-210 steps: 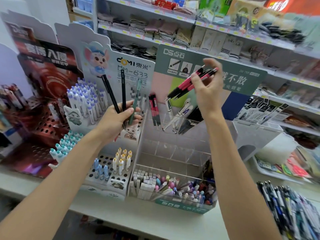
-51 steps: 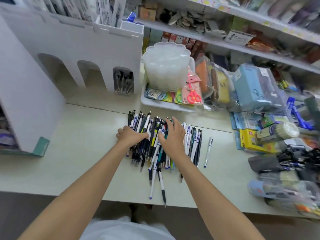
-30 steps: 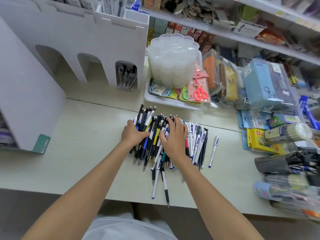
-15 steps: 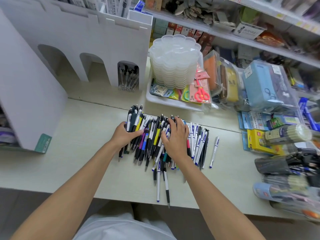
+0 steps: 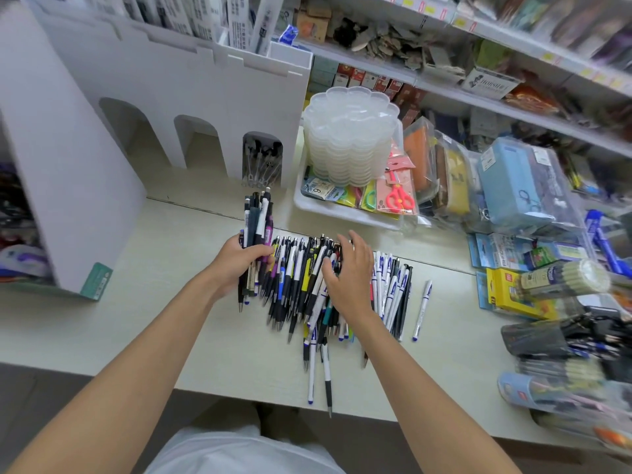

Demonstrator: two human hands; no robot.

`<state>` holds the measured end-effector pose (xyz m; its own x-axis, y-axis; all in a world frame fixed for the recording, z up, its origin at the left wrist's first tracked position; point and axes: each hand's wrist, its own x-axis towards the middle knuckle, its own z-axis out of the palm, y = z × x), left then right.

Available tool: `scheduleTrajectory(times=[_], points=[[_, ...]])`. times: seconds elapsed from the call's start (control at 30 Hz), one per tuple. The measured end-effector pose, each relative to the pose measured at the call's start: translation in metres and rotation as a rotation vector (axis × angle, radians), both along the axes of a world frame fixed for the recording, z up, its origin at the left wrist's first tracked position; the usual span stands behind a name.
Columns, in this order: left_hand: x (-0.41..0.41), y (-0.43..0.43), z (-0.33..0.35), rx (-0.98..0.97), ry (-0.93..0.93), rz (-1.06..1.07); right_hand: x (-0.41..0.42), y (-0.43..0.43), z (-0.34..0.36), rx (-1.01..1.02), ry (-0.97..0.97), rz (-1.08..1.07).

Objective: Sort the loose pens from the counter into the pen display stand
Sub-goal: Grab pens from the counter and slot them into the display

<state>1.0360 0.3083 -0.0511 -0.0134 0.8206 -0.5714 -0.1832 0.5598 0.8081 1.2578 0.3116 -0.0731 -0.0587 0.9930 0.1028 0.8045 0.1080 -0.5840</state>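
A heap of loose pens point(image 5: 301, 285) lies on the pale counter point(image 5: 136, 323), black, white, blue and yellow ones mixed. My left hand point(image 5: 236, 261) grips a bundle of several dark pens point(image 5: 257, 220), lifted at the heap's left edge with their ends pointing away from me. My right hand point(image 5: 349, 271) rests flat on the middle of the heap, fingers spread. One white pen point(image 5: 422, 309) lies apart on the right. The white side wall of the pen display stand point(image 5: 68, 186) is at the left.
A white arched cardboard display point(image 5: 191, 97) stands behind, with pens in its right arch. A white tray point(image 5: 342, 213) holds stacked clear boxes and scissors. Pencil cases, packets and pen bundles crowd the right side. Shelves run along the back.
My left hand has gathered a bundle of pens from the heap's left side and raised it off the counter. My right hand stays pressed on the heap.
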Motion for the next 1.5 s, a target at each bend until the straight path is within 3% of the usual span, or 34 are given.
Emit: scheduleTrajectory(times=[0.13,0.2,0.3,0.47,0.53,0.63,0.7,0.77,0.87,1.0,1.13,1.27,1.37,1.5], points=[[0.004,-0.006,0.037,0.011,-0.174,-0.187,-0.032,0.021,0.061,-0.046,0.351,0.14],[0.008,-0.008,0.052,0.019,-0.216,-0.278,-0.052,0.034,0.092,-0.084,0.428,0.211],[0.013,-0.01,0.067,0.044,-0.212,-0.383,-0.068,0.052,0.114,-0.155,0.386,0.26],[0.019,-0.023,0.071,-0.083,-0.258,-0.327,-0.071,0.029,0.116,-0.402,0.167,0.392],[0.023,-0.026,0.075,-0.083,-0.173,-0.247,-0.071,0.021,0.117,-0.439,0.375,0.344],[0.025,-0.016,0.091,0.039,-0.158,0.215,-0.075,0.005,0.112,-0.402,0.897,-0.123],[0.023,-0.012,0.104,0.188,-0.205,0.482,-0.082,-0.013,0.099,-0.69,1.127,-0.298],[0.032,-0.018,0.111,0.262,-0.13,0.537,-0.093,-0.027,0.096,-0.986,1.361,-0.401],[0.058,-0.039,0.103,0.273,-0.113,0.553,-0.114,-0.027,0.11,-1.055,1.652,-0.409],[0.028,-0.051,0.099,0.304,0.046,0.431,-0.139,-0.032,0.121,-0.917,1.61,-0.293],[-0.034,-0.064,0.11,0.31,-0.206,0.16,-0.144,-0.013,0.138,-0.564,1.099,0.023],[-0.084,-0.067,0.125,0.279,-0.347,0.053,-0.168,0.007,0.175,-0.341,0.82,0.373],[-0.123,-0.062,0.136,0.33,-0.357,-0.047,-0.201,0.006,0.192,-0.195,0.716,0.393],[-0.182,-0.049,0.154,0.427,-0.258,-0.167,-0.251,0.004,0.212,-0.048,0.775,0.317]])
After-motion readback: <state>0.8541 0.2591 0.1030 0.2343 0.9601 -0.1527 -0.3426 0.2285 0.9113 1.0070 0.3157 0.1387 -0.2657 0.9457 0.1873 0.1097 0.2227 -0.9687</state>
